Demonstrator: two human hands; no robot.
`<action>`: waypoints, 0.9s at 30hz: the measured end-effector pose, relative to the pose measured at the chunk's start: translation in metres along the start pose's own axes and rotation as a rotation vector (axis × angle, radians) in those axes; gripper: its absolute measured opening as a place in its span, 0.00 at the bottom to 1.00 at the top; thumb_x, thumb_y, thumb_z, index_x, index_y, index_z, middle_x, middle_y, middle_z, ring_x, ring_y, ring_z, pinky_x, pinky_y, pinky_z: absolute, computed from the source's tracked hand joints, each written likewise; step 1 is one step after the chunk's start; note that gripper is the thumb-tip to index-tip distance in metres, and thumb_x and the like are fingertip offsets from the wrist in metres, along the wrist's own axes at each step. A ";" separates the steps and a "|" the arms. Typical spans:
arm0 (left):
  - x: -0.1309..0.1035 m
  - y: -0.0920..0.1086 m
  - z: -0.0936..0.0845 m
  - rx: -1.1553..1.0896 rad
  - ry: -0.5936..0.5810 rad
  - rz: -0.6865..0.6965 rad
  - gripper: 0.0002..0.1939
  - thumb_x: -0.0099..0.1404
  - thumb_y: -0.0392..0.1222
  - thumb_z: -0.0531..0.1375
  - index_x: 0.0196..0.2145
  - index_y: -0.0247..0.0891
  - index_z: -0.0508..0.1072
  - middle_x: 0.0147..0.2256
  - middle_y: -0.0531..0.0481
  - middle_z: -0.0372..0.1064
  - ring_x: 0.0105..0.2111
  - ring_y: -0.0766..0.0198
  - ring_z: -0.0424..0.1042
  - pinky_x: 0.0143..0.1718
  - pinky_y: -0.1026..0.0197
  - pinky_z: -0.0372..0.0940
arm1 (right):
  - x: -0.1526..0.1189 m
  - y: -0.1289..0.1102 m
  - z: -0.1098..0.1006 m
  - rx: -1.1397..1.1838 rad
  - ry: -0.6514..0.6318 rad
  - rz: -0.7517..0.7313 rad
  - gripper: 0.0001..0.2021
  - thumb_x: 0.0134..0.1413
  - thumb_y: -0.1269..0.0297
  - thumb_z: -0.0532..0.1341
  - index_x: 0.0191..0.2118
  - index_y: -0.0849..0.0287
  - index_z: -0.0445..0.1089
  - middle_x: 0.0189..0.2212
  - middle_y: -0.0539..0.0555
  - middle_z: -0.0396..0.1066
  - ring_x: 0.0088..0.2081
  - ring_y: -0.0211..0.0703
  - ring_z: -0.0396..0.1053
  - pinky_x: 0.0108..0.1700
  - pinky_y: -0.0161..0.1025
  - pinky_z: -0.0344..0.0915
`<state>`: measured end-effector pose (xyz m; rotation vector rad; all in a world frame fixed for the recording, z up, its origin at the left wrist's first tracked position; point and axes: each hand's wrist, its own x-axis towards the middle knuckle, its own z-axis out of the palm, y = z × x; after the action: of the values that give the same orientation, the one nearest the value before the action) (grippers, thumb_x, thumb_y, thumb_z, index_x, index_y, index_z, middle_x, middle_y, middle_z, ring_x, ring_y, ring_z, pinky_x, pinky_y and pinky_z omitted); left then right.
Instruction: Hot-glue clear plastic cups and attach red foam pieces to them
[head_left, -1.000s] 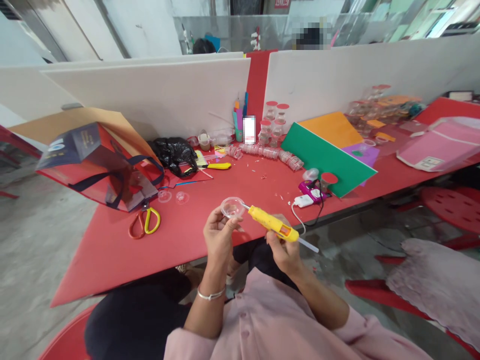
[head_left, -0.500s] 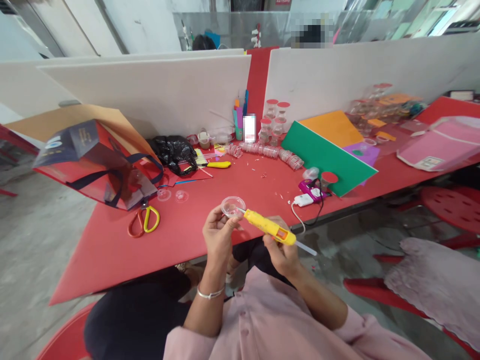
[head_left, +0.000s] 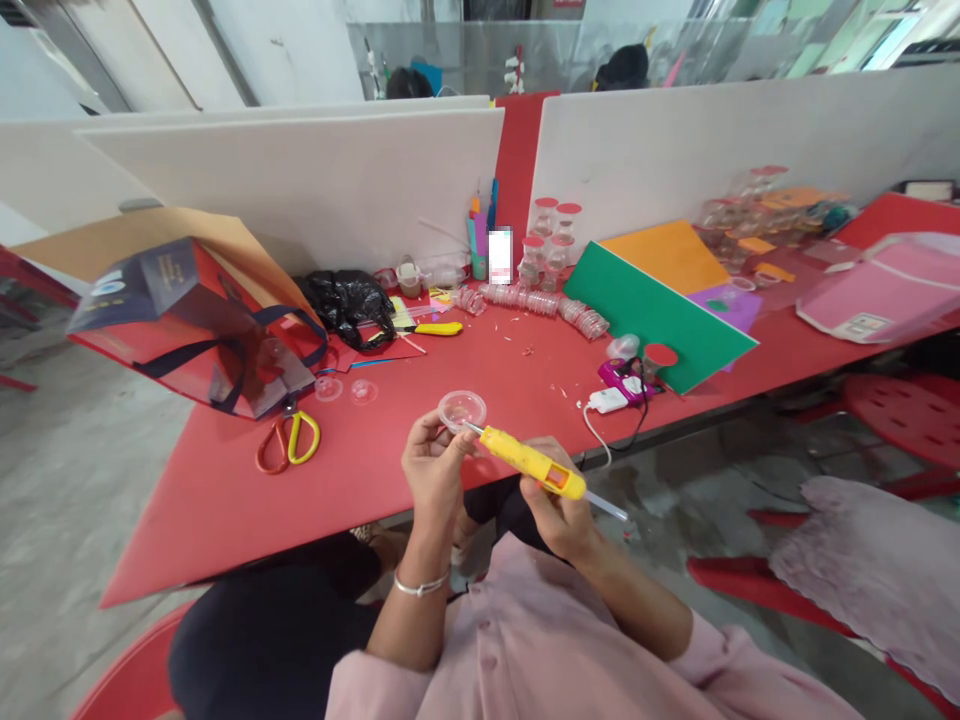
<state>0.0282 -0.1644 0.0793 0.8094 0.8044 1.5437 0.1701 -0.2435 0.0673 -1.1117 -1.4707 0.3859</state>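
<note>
Between thumb and fingers, my left hand (head_left: pixel 433 462) pinches a small clear plastic cup (head_left: pixel 459 408) above the table's front edge. A yellow hot glue gun (head_left: pixel 529 460) is gripped in my right hand (head_left: pixel 561 508). Its metal nozzle points left and meets the near side of the cup; whether it touches cannot be told. A translucent glue stick (head_left: pixel 606 505) juts from the gun's back end. Two more clear plastic pieces (head_left: pixel 364 391) lie on the red table (head_left: pixel 390 440), close to scissors (head_left: pixel 289 440) with one red and one yellow handle.
A gift bag (head_left: pixel 195 330) and a black plastic bag (head_left: pixel 349 305) stand on the left. Behind are a yellow cutter (head_left: pixel 437 328), a row of stacked clear cups (head_left: pixel 525 299) and red-topped cup pieces (head_left: pixel 546 240). A purple power strip (head_left: pixel 628 382), cables and a green board (head_left: pixel 652 315) are right.
Both hands have shifted slightly left, carrying the cup and glue gun with them. The nozzle has moved from inside the cup's outline to its near edge.
</note>
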 end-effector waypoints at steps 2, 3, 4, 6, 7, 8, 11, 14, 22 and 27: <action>0.000 0.000 0.000 -0.006 0.002 0.003 0.21 0.50 0.40 0.76 0.40 0.36 0.75 0.33 0.51 0.76 0.25 0.67 0.75 0.25 0.65 0.73 | 0.000 0.000 0.000 -0.001 0.010 0.014 0.07 0.67 0.66 0.57 0.47 0.54 0.69 0.41 0.57 0.71 0.45 0.49 0.70 0.49 0.49 0.69; 0.000 0.000 0.001 0.000 0.009 0.006 0.21 0.50 0.40 0.76 0.40 0.36 0.75 0.33 0.50 0.76 0.26 0.66 0.76 0.24 0.65 0.73 | 0.000 0.000 0.000 -0.003 0.032 0.036 0.07 0.67 0.65 0.57 0.47 0.54 0.69 0.41 0.57 0.71 0.44 0.49 0.70 0.48 0.49 0.70; 0.000 0.000 0.001 0.010 0.016 0.009 0.22 0.50 0.40 0.76 0.40 0.36 0.75 0.34 0.50 0.77 0.27 0.64 0.77 0.24 0.65 0.72 | 0.000 0.001 -0.001 -0.006 0.052 0.055 0.06 0.67 0.65 0.56 0.47 0.54 0.69 0.41 0.57 0.71 0.44 0.49 0.70 0.47 0.49 0.70; 0.000 0.000 0.001 0.024 0.018 0.013 0.22 0.49 0.40 0.76 0.40 0.36 0.75 0.34 0.51 0.77 0.27 0.64 0.77 0.24 0.65 0.73 | 0.000 0.001 -0.001 -0.014 0.046 0.052 0.07 0.68 0.65 0.56 0.47 0.54 0.69 0.41 0.57 0.71 0.43 0.49 0.71 0.46 0.49 0.70; 0.000 0.000 0.001 0.022 0.011 0.014 0.21 0.50 0.40 0.76 0.40 0.36 0.75 0.33 0.51 0.77 0.26 0.66 0.76 0.24 0.65 0.73 | 0.000 0.001 -0.001 -0.016 0.025 0.030 0.07 0.67 0.65 0.56 0.47 0.54 0.69 0.41 0.57 0.71 0.44 0.49 0.71 0.47 0.49 0.70; 0.000 0.000 0.000 0.017 0.004 0.015 0.21 0.50 0.40 0.76 0.40 0.36 0.75 0.33 0.51 0.77 0.25 0.67 0.76 0.25 0.64 0.73 | 0.000 0.001 -0.001 -0.015 0.010 0.007 0.07 0.67 0.65 0.57 0.47 0.54 0.69 0.41 0.57 0.71 0.44 0.49 0.70 0.48 0.50 0.70; 0.000 0.000 0.000 -0.001 0.002 0.027 0.21 0.50 0.39 0.76 0.40 0.36 0.75 0.33 0.51 0.77 0.25 0.66 0.76 0.24 0.64 0.74 | 0.000 0.001 -0.001 -0.007 0.024 0.026 0.07 0.68 0.63 0.56 0.47 0.53 0.70 0.41 0.57 0.72 0.44 0.50 0.71 0.49 0.50 0.70; 0.000 0.000 0.000 0.006 0.015 0.038 0.21 0.49 0.38 0.76 0.40 0.36 0.75 0.34 0.50 0.77 0.28 0.64 0.77 0.24 0.65 0.73 | 0.001 0.000 -0.003 -0.019 0.045 0.059 0.07 0.68 0.62 0.56 0.47 0.54 0.69 0.41 0.57 0.71 0.44 0.50 0.71 0.48 0.50 0.70; -0.001 0.000 0.000 0.027 0.024 0.030 0.21 0.49 0.38 0.76 0.40 0.36 0.75 0.34 0.49 0.77 0.29 0.63 0.78 0.24 0.65 0.73 | 0.000 -0.002 -0.004 -0.013 0.024 0.035 0.06 0.68 0.67 0.56 0.47 0.53 0.68 0.40 0.55 0.70 0.42 0.47 0.70 0.49 0.49 0.68; -0.001 -0.001 -0.001 0.020 0.015 0.030 0.21 0.51 0.39 0.76 0.41 0.36 0.75 0.33 0.50 0.77 0.27 0.66 0.76 0.25 0.64 0.74 | 0.000 -0.002 -0.004 -0.023 -0.017 -0.014 0.07 0.68 0.66 0.56 0.47 0.53 0.69 0.41 0.57 0.72 0.44 0.50 0.70 0.49 0.49 0.68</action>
<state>0.0282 -0.1650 0.0780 0.8282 0.8232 1.5719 0.1729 -0.2456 0.0700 -1.1184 -1.5003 0.3700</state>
